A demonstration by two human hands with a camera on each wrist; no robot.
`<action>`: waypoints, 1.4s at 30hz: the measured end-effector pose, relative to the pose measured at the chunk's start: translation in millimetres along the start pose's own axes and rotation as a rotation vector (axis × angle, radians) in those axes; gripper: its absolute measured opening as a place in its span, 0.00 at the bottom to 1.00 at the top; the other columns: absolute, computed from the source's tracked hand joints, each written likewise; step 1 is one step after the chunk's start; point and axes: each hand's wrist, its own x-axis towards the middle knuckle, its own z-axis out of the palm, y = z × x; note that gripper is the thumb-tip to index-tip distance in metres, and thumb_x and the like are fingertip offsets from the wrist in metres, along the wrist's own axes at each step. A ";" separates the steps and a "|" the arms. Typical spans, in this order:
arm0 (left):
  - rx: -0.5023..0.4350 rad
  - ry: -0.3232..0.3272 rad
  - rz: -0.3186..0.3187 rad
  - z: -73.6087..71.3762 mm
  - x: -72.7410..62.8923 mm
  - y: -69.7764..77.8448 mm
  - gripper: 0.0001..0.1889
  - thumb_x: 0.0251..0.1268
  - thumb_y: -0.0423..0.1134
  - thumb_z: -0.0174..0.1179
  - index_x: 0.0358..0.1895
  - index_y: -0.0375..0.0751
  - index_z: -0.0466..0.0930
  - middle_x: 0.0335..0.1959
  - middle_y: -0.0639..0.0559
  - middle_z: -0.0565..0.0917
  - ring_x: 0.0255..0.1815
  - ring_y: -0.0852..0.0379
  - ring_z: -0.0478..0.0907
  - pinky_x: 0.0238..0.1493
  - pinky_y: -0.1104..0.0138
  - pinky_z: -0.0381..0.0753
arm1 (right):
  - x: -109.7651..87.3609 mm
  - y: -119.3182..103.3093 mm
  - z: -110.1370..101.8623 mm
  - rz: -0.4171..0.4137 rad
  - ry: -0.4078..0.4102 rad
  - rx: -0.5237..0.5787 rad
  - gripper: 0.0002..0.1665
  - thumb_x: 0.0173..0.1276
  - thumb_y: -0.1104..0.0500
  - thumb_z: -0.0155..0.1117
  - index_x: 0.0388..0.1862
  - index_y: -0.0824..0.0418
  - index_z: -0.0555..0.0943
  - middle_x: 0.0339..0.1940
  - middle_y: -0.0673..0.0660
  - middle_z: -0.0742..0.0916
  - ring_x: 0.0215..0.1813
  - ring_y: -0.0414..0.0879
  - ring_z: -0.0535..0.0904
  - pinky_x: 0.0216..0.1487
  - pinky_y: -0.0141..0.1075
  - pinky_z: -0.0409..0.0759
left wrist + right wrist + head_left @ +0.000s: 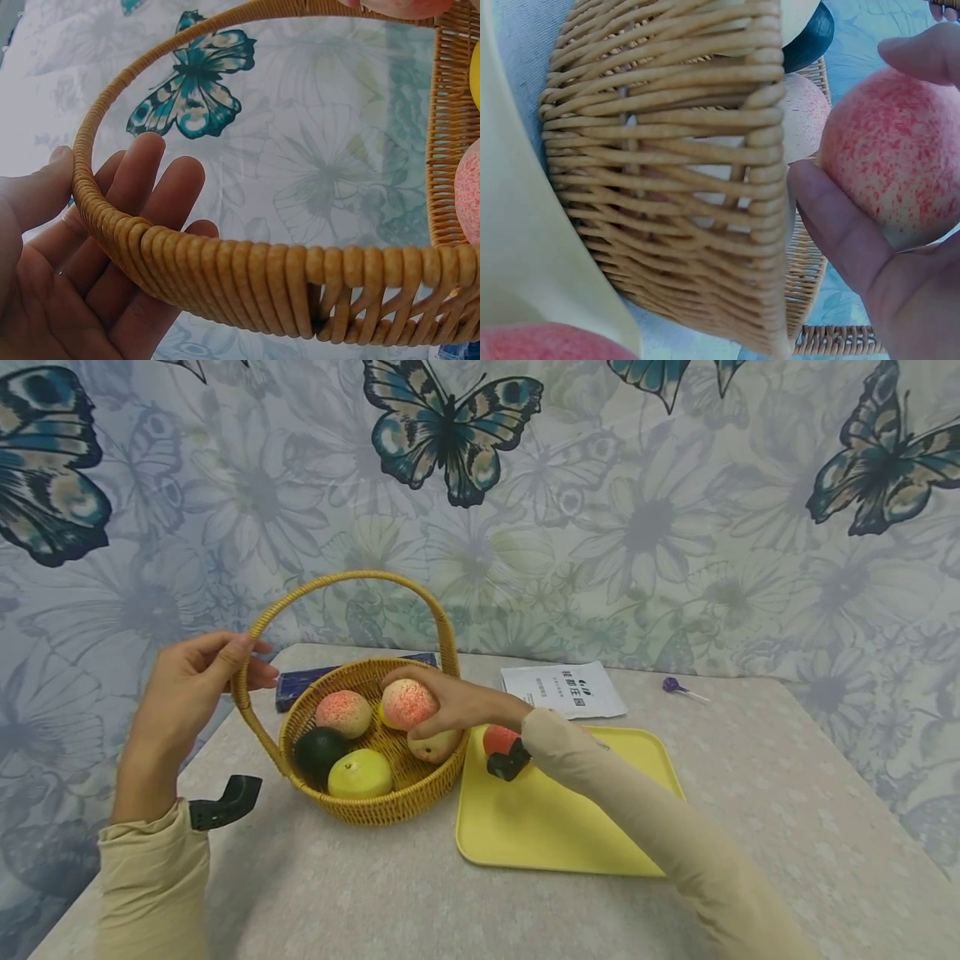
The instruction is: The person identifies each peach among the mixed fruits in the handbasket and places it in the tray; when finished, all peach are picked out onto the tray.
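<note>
My left hand (pixel 180 702) holds the tall arched handle (pixel 360 575) of a wicker basket (pixel 382 810) on its left side. In the left wrist view, the thumb lies on one side of the handle and the fingers (pixel 176 191) on the other. Over the basket's right part, my right hand (pixel 465 700) grips a pink-speckled peach (pixel 410 704) between thumb and fingers. Inside the basket lie another peach (pixel 343 714), a dark green fruit (pixel 320 753), a yellow-green fruit (pixel 361 774) and a pale yellowish fruit (pixel 435 747). Something yellow is mostly hidden behind the held peach.
A yellow tray (pixel 555 827) lies right of the basket, under my right forearm. On it is a reddish fruit (pixel 498 739), partly covered by the wrist strap. Behind are a dark blue box (pixel 300 683), a white packet (pixel 562 687) and a purple lollipop (pixel 671 684).
</note>
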 end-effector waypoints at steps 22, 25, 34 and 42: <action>0.006 0.001 0.001 -0.6 -0.2 0.6 0.19 0.74 0.48 0.49 0.48 0.34 0.79 0.27 0.58 0.86 0.30 0.62 0.85 0.40 0.81 0.77 | -16.4 4.6 -1.9 0.085 0.082 0.084 0.43 0.60 0.61 0.68 0.71 0.50 0.58 0.64 0.54 0.71 0.57 0.46 0.76 0.54 0.39 0.78; 0.008 0.002 -0.001 -0.5 0.0 0.6 0.19 0.74 0.48 0.49 0.48 0.34 0.79 0.27 0.58 0.86 0.30 0.63 0.85 0.40 0.81 0.77 | -19.0 4.8 -1.6 0.083 0.122 0.063 0.42 0.60 0.58 0.69 0.71 0.49 0.60 0.63 0.52 0.73 0.57 0.44 0.76 0.54 0.38 0.79; 0.002 -0.001 0.000 -0.8 -0.5 0.3 0.19 0.74 0.48 0.49 0.48 0.34 0.79 0.27 0.58 0.86 0.30 0.63 0.85 0.40 0.80 0.77 | -28.0 0.2 2.3 0.106 0.185 0.053 0.40 0.60 0.54 0.70 0.70 0.49 0.63 0.61 0.51 0.76 0.57 0.42 0.77 0.52 0.37 0.80; -0.008 -0.002 0.006 -1.0 -1.1 0.0 0.18 0.74 0.47 0.49 0.48 0.34 0.79 0.27 0.57 0.86 0.30 0.63 0.85 0.40 0.80 0.78 | -37.5 1.4 4.4 0.128 0.235 0.028 0.37 0.60 0.53 0.70 0.67 0.51 0.66 0.59 0.51 0.77 0.55 0.42 0.78 0.52 0.36 0.80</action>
